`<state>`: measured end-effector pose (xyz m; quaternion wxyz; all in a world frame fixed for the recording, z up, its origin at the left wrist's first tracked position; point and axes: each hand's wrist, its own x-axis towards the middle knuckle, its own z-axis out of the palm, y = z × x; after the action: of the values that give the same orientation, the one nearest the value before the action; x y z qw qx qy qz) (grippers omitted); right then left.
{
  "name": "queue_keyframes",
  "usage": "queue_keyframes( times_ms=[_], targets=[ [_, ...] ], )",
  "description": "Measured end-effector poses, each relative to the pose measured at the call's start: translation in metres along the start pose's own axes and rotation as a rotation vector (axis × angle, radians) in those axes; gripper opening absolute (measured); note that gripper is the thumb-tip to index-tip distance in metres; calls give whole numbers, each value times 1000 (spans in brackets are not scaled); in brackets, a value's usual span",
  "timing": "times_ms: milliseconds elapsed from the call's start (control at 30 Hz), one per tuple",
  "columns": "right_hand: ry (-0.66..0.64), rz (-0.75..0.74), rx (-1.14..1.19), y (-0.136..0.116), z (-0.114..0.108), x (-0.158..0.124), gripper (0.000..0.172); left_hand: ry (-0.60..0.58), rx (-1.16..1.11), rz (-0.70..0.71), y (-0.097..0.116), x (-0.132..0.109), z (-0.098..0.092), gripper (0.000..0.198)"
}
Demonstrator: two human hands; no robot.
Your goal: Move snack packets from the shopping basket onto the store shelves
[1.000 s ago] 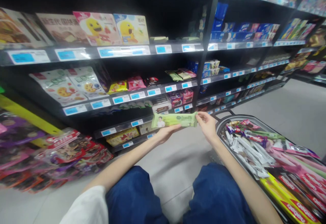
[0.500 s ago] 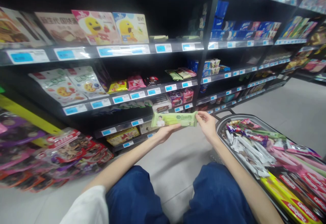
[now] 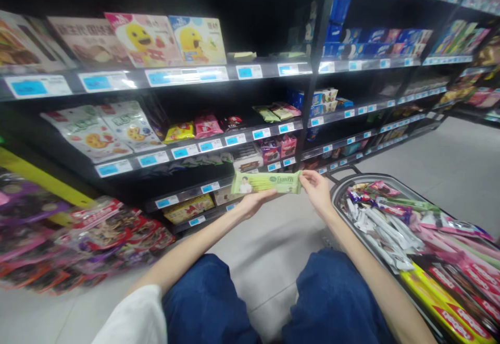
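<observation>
A long green snack packet [image 3: 269, 182] marked "Franzzi" is held level in front of the lower shelves, its printed face towards me. My left hand [image 3: 253, 203] supports it from below, with the thumb along its lower edge and the other fingers mostly hidden behind. At the packet's right end, my right hand [image 3: 315, 187] pinches the crimped tip between thumb and fingers. Close by on the right stands a grey-rimmed basket [image 3: 336, 194] filled with wrapped snack bars, including silver packets [image 3: 390, 234] and yellow packets [image 3: 433, 302].
Black shelves [image 3: 273, 94] with price tags stretch across the front, carrying boxes [image 3: 195, 41] and cookie pouches [image 3: 88, 133]. Hanging red and purple packets [image 3: 105, 229] stand at left beside a yellow strip [image 3: 42, 177]. Grey floor tiles [image 3: 269, 260] lie between my knees and the shelves.
My view has shifted very slightly, so the shelves sit a touch further left. Both hands and the green packet stay in practically the same position.
</observation>
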<state>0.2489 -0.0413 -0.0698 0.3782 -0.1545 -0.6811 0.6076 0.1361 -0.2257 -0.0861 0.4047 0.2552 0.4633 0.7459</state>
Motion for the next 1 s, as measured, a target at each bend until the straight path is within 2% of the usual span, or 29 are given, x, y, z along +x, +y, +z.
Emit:
queue_keyframes(
  times_ms=[133,300,367,433,533,600,633,733,800,900,1000],
  targets=[
    [-86,72,10,-6,1,-4,48,15,6,-11,1,0,-1,51],
    [-254,53,20,-9,5,-9,62,33,-16,-16,2,-2,1,54],
    [-246,27,4,-7,6,-9,62,54,-44,-18,2,-1,1,52],
    [-183,-53,-40,-9,6,-10,56,100,-101,-3,3,2,0,46],
    [-42,-269,-177,-22,6,-17,42,178,-250,16,11,6,-1,38],
    [-2,-501,-286,-38,8,-25,29,191,-356,-1,20,8,0,38],
    [-24,-643,-335,-46,10,-30,23,180,-394,-14,25,7,2,39],
    [-234,-1076,-450,-66,19,-47,16,95,-432,-80,37,2,9,47],
    [-422,-1274,-487,-71,28,-56,14,39,-431,-152,42,-3,14,53],
    [-640,-1452,-506,-68,42,-66,10,-65,-424,-255,46,-9,16,59],
    [-719,-1534,-561,-61,49,-70,17,-170,-340,-408,44,-16,7,57]
  ],
)
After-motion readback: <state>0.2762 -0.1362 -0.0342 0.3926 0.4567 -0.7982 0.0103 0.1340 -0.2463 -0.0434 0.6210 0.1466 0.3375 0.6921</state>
